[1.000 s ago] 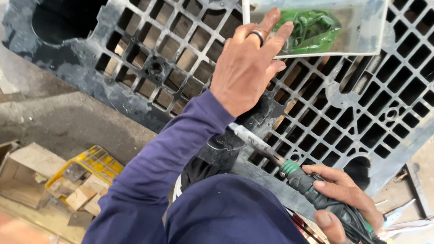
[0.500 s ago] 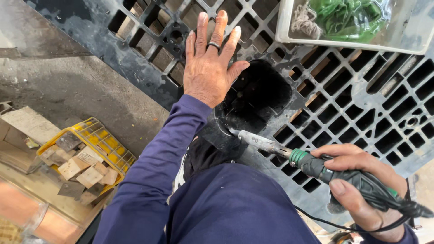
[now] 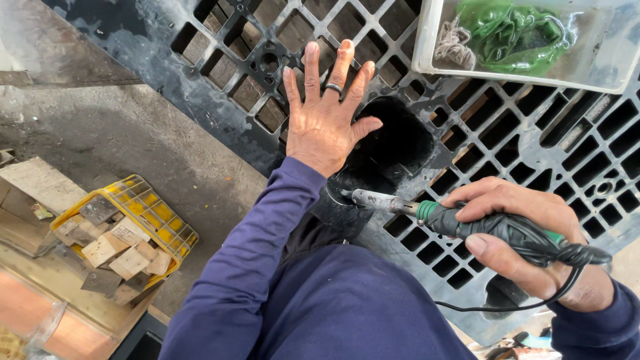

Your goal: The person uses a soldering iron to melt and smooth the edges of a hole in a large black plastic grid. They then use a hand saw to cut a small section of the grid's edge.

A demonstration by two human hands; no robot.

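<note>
Head view, items as seen:

1. My left hand (image 3: 328, 113): fully open, fingers spread, palm pressed flat on the black plastic pallet (image 3: 220, 100), gripping nothing. A dark ring (image 3: 333, 88) sits on one finger. The hand lies just beside the large dark opening (image 3: 390, 143) in the pallet grid.

2. My right hand (image 3: 527, 240): closed around the handle of a soldering iron (image 3: 460, 220), green collar and black grip, with its black cord (image 3: 533, 293) wound about the handle and trailing below. The metal tip (image 3: 367, 198) points left and meets the lower edge of the dark opening, near my left wrist.

3. Pallet: black, lattice of square holes, tilted across the frame; wooden blocks show through some holes.

4. White tray (image 3: 427, 47), upper right, resting on the pallet, holding a crumpled green bag (image 3: 513, 30) and a tuft of pale string (image 3: 455, 45).

5. Yellow plastic crate (image 3: 157, 220), lower left on the concrete floor (image 3: 100, 127), filled with wood offcuts (image 3: 113, 250), well apart from both hands.

6. My sleeves: dark blue.
</note>
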